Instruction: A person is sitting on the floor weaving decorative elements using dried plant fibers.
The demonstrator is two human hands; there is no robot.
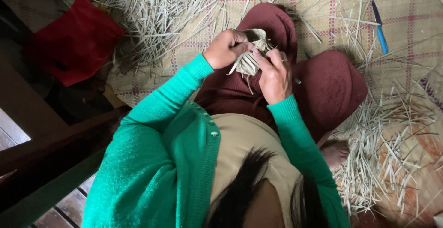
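- Head view: both hands meet over the lap, closed on a small woven straw piece [251, 52].
- Left hand [226, 48] grips its upper left side, fingers curled tight.
- Right hand [275, 75] pinches its right edge from below; loose strip ends trail down between the hands.
- Blue pen [379, 27] lies well right of the piece, on the mat [406, 6].

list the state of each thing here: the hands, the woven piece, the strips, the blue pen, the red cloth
left hand: closed on the woven piece
right hand: fingers gripping the woven piece
woven piece: half made, loose ends hanging, held over the lap
strips: scattered loose on the mat
blue pen: lying flat on the mat, untouched
red cloth: crumpled, lying aside
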